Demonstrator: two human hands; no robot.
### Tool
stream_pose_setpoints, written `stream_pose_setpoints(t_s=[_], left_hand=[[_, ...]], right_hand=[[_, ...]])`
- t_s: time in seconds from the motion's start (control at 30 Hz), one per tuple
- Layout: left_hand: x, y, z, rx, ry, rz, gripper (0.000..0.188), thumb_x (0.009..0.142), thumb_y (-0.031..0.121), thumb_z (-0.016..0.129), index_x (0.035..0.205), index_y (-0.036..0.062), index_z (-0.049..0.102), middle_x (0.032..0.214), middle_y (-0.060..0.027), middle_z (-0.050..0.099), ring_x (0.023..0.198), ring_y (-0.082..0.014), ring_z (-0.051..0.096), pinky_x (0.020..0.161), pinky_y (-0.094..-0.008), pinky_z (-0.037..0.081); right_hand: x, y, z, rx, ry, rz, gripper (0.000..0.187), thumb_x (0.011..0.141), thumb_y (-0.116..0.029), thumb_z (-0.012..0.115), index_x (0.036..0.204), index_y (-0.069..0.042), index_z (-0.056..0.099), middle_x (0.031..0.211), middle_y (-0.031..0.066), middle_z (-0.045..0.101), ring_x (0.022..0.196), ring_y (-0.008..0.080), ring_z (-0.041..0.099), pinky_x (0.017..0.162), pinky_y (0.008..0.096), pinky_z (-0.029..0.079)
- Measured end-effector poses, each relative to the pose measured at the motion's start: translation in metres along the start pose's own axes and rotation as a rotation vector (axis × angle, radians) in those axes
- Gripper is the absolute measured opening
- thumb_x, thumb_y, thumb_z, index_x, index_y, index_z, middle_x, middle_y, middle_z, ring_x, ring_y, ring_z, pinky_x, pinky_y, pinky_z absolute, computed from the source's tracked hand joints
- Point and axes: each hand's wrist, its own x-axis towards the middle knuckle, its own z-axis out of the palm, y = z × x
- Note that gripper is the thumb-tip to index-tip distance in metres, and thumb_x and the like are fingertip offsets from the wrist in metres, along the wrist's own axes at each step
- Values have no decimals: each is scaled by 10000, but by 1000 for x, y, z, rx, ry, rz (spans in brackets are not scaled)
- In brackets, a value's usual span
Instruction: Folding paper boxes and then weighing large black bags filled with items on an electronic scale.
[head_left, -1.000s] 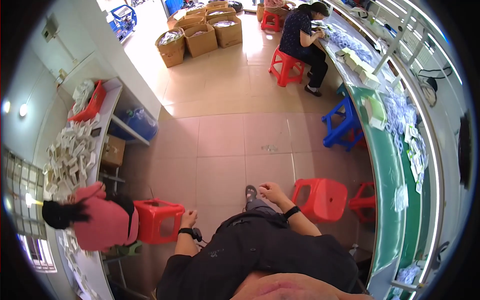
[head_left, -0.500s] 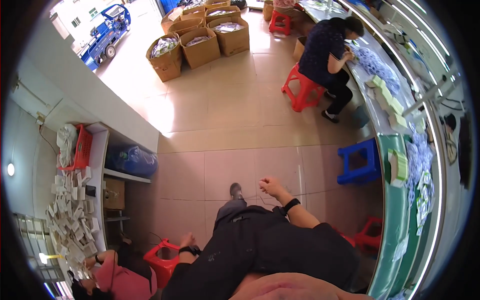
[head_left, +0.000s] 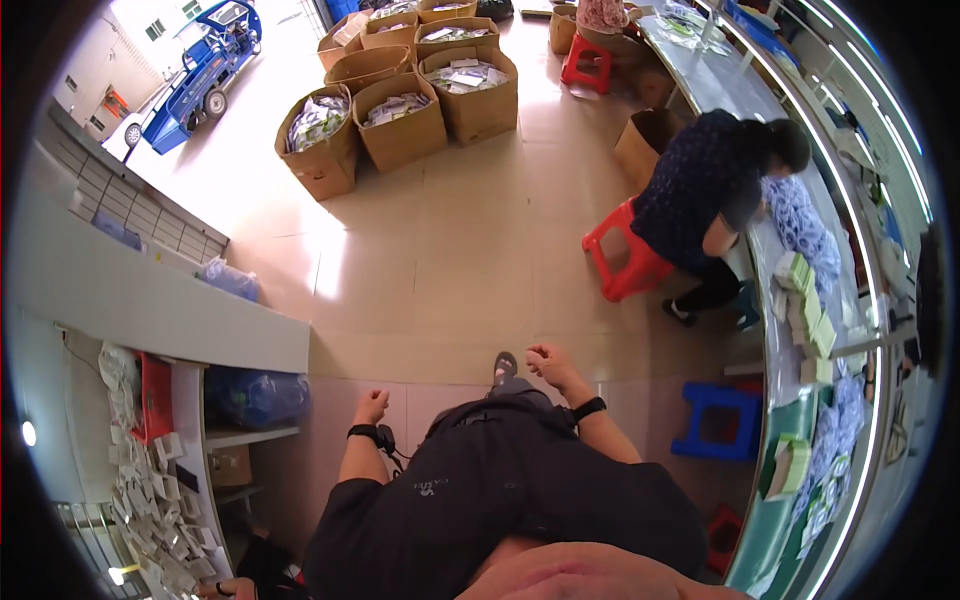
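My left hand (head_left: 371, 407) hangs in front of me at the left, fingers curled in, with nothing visible in it. A dark band with a cord circles that wrist. My right hand (head_left: 555, 368) is held over the floor ahead, its fingers loosely curled, and no object shows there either. It also has a dark wristband (head_left: 588, 408). Neither hand touches anything. One of my shoes (head_left: 505, 368) shows between the hands on the tiled floor (head_left: 440, 270).
Large cardboard boxes (head_left: 400, 135) full of packets stand ahead. A person in dark clothes (head_left: 700, 190) sits on a red stool (head_left: 625, 255) at the long workbench (head_left: 795, 415); a blue stool (head_left: 718, 420) is beside it. Left are a partition (head_left: 230, 335) and shelf (head_left: 250, 437). A blue three-wheeler (head_left: 190, 85) stands outside.
I have moved forward: boxes, seated person and bench look nearer. My left hand has swung forward and up. The person in pink at the lower left has mostly left the view.
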Motion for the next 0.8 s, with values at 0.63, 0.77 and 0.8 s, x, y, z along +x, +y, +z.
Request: stream_pose_setpoints(t_s=[0.63,0.77,0.8], left_hand=[[456,459,114,-113,-122,-257,170,885,235,595,818,80,574,662,6,525,565,-103,504,465,-257,358],[579,602,199,58,-69,-126,213,907,269,598,806,84,570,677,10,529,595,-92,513,476,-242,353],[606,640,225,124,-59,-41,216,907,276,604,822,79,579,676,8,534,594,-91,513,472,-245,355]], right_hand=[[549,-319,-212,113,107,-35,262,903,-216,632,1045,4,648,794,28,651,670,82,600,609,238,493],[656,-361,-287,186,136,-55,263,909,-205,630,1052,15,643,792,29,653,671,77,596,613,235,493],[688,-371,-309,189,143,-53,263,909,-205,630,1052,15,643,792,29,653,671,77,596,613,235,493]])
